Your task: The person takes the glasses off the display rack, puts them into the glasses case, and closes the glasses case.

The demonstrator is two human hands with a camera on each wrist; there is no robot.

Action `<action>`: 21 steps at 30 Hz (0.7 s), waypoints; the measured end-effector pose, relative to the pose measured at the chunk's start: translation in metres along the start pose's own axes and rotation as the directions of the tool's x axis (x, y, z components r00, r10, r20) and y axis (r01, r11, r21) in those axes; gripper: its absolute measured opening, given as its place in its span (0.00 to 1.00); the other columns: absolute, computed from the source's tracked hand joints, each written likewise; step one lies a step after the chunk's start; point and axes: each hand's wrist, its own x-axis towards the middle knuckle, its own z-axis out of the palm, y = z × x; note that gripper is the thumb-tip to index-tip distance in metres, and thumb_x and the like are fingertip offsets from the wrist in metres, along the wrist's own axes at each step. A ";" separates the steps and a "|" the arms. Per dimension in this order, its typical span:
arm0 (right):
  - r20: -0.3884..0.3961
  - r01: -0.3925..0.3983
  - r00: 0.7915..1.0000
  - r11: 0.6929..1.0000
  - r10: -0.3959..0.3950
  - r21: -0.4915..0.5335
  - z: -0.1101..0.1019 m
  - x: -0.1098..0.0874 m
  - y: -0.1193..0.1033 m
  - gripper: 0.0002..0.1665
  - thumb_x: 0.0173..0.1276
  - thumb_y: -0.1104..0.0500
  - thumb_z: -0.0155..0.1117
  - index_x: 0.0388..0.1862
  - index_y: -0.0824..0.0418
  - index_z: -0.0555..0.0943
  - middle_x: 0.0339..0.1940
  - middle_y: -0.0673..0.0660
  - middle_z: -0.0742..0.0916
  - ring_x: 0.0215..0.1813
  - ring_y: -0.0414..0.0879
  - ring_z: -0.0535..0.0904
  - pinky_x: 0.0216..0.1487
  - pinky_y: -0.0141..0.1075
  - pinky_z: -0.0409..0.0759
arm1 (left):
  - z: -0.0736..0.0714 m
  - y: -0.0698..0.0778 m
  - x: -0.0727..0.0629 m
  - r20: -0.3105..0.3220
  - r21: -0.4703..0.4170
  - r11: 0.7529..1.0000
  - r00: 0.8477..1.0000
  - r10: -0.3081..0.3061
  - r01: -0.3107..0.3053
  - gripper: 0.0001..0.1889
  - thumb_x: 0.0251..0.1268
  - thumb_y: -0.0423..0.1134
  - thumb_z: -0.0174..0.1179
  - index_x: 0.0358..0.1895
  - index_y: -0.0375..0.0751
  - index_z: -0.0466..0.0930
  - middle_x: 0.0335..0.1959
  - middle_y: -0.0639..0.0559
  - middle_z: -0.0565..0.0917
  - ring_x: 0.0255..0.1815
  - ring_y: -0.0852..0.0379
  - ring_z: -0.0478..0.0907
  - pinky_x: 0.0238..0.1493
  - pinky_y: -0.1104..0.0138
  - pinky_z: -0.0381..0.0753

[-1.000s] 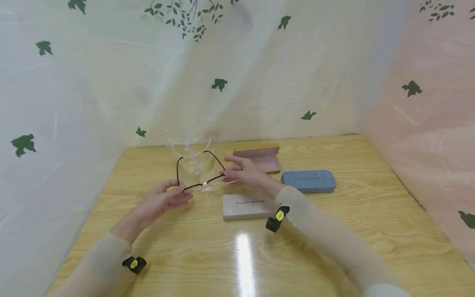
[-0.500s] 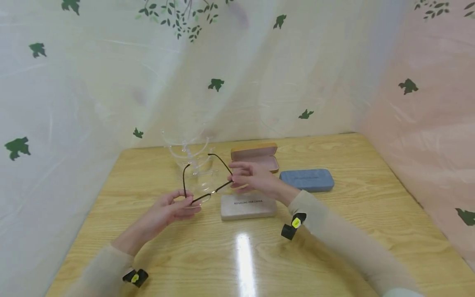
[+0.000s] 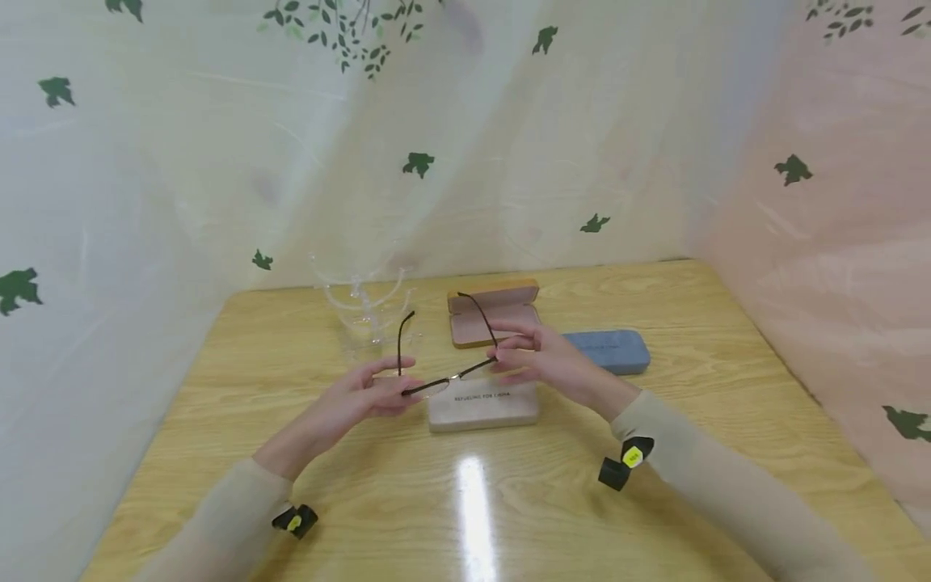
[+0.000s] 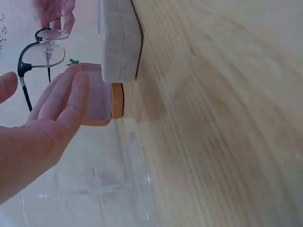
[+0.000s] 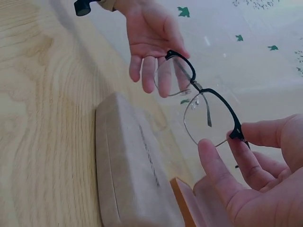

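Note:
A pair of eyeglasses [image 3: 476, 369], with dark brow bars and thin metal lower rims, hangs above the table with both temples unfolded away from me. My left hand [image 3: 360, 394] holds the left end corner at the hinge; in the right wrist view several of its fingers extend straight behind the lens. At the other end, my right hand [image 3: 545, 362] pinches the corner between thumb and fingers, plain in the right wrist view [image 5: 265, 175]. Below the glasses lies a closed pale grey glasses case [image 3: 483, 408] with lettering on its lid.
Behind, an orange glasses case [image 3: 494, 319] stands open with a pink lining. A closed blue glasses case [image 3: 614, 352] lies to the right, partly behind my right hand. A clear display stand [image 3: 367, 307] stands at the back left. Patterned curtains [image 3: 480, 186] border the wooden table [image 3: 553, 501].
Both hands have carried the eyeglasses rightward, away from the clear stand, to above the grey case. The grip at both ends looks the same. The cases have stayed put.

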 end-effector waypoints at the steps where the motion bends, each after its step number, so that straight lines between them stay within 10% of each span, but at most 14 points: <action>1: -0.016 -0.002 1.000 1.000 0.002 0.006 -0.003 -0.004 0.000 0.38 0.73 0.67 0.64 0.79 0.62 0.63 0.60 0.70 0.81 0.60 0.63 0.81 0.58 0.56 0.82 | 0.001 0.002 0.002 -0.003 0.006 1.000 1.000 0.004 -0.004 0.34 0.76 0.50 0.59 0.78 0.42 0.58 0.68 0.38 0.76 0.64 0.42 0.78 0.66 0.55 0.77; 21: -0.100 0.054 0.994 0.993 -0.043 0.106 -0.036 -0.027 -0.002 0.40 0.75 0.66 0.63 0.81 0.61 0.59 0.60 0.63 0.83 0.56 0.54 0.85 0.59 0.48 0.83 | 0.024 0.009 0.041 0.012 -0.061 0.986 0.987 0.159 -0.158 0.40 0.76 0.40 0.60 0.83 0.55 0.47 0.69 0.38 0.75 0.62 0.44 0.80 0.65 0.50 0.78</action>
